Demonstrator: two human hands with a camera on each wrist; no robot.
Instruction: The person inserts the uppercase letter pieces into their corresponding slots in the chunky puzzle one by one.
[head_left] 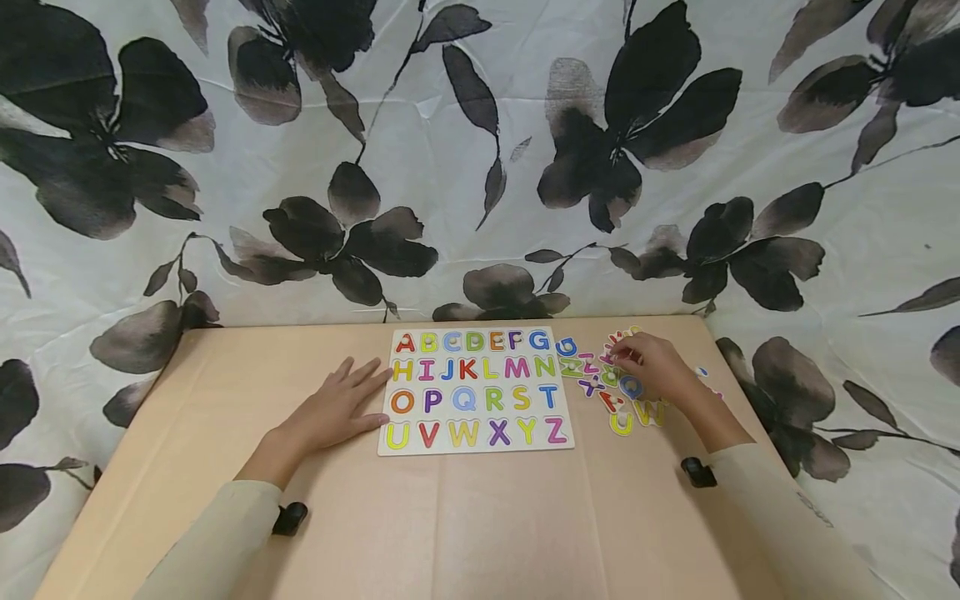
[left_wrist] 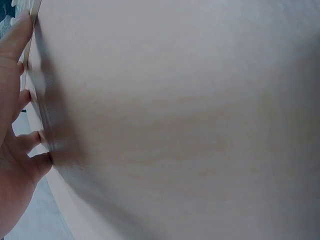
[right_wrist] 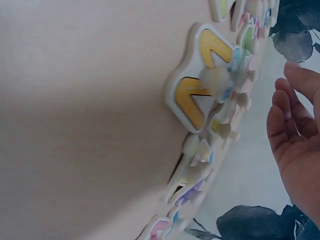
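A white alphabet board [head_left: 480, 414] lies on the table, showing rows of coloured capital letters from A to Z. My left hand [head_left: 347, 404] rests at the board's left side with fingers spread, thumb and fingertips at its edge. To the right of the board is a loose heap of letter pieces with small knobs, among them a yellow W [right_wrist: 192, 102], a yellow U [head_left: 621, 424] and a red A [head_left: 611, 402]. Above this heap is my right hand [head_left: 658, 367], its fingers loosely bent and thumb near the fingertips. In the right wrist view nothing shows between them.
The tan table [head_left: 495, 525] ends at the back against a white cloth [head_left: 465, 167] with dark flowers. A few small pieces [head_left: 702, 372] lie beyond my right wrist, partly hidden. Dark wrist cameras [head_left: 291, 518] sit at both sleeves.
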